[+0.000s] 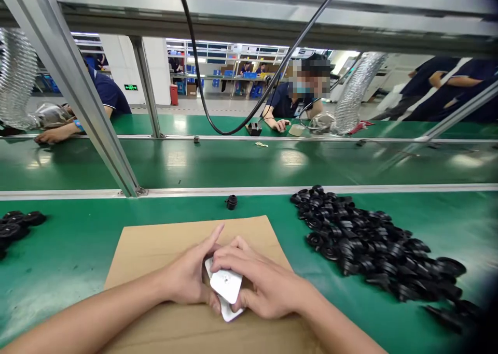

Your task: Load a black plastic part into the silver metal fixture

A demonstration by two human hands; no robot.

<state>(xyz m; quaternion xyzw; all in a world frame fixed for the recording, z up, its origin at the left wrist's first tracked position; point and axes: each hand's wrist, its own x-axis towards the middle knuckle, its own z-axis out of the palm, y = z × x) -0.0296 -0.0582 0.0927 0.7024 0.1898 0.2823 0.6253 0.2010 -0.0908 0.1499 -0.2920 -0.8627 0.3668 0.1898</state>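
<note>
Together, the left hand and the right hand close around a small white plastic part, fingers wrapped over its edges, the left forefinger stretched out above it. Both hold it just over a sheet of brown cardboard lying on the green bench. Near the right hand sprawls a heap of black rings, one lone black ring sits beyond the cardboard, and a co-worker sits across the belt.
</note>
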